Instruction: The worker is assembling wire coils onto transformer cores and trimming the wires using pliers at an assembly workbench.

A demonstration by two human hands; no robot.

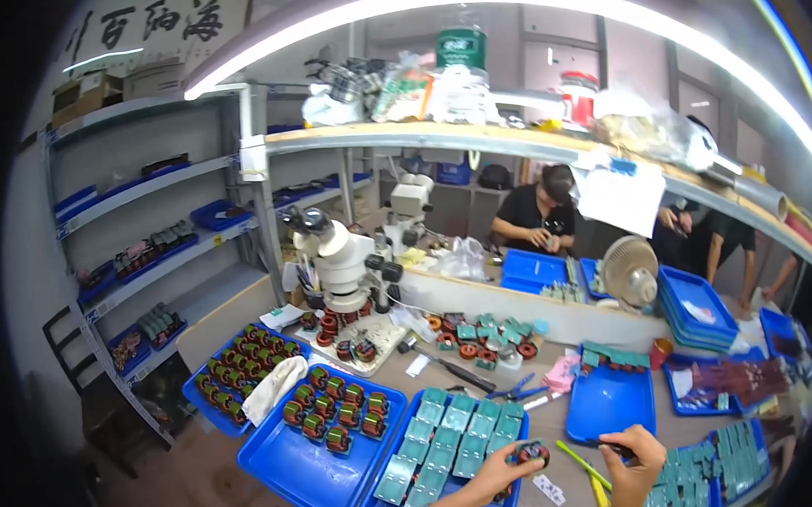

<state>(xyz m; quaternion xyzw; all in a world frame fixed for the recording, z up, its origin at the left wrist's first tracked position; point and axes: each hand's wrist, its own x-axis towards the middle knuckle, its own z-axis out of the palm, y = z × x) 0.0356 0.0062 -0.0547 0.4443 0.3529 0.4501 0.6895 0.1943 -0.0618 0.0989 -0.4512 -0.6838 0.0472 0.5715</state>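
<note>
Low in the middle, my left hand (494, 475) is closed around a small wire-wound coil (532, 452), gripped between thumb and fingers. My right hand (641, 464) is a short way to its right, fingers pinched on a small dark piece (619, 452) whose kind I cannot make out. Beneath my left wrist lies a blue tray holding rows of teal blocks (444, 449). Between the two hands, a yellow-green stick-shaped tool (581, 462) and a white printed slip (548, 489) rest on the bench.
To the left, a blue tray (311, 478) carries several finished-looking coils. Another blue tray (610, 405) sits right of centre, near pliers (516, 392). A microscope (342, 256) stands at the back left. A fan (629, 271) and co-worker (536, 213) are beyond the low partition.
</note>
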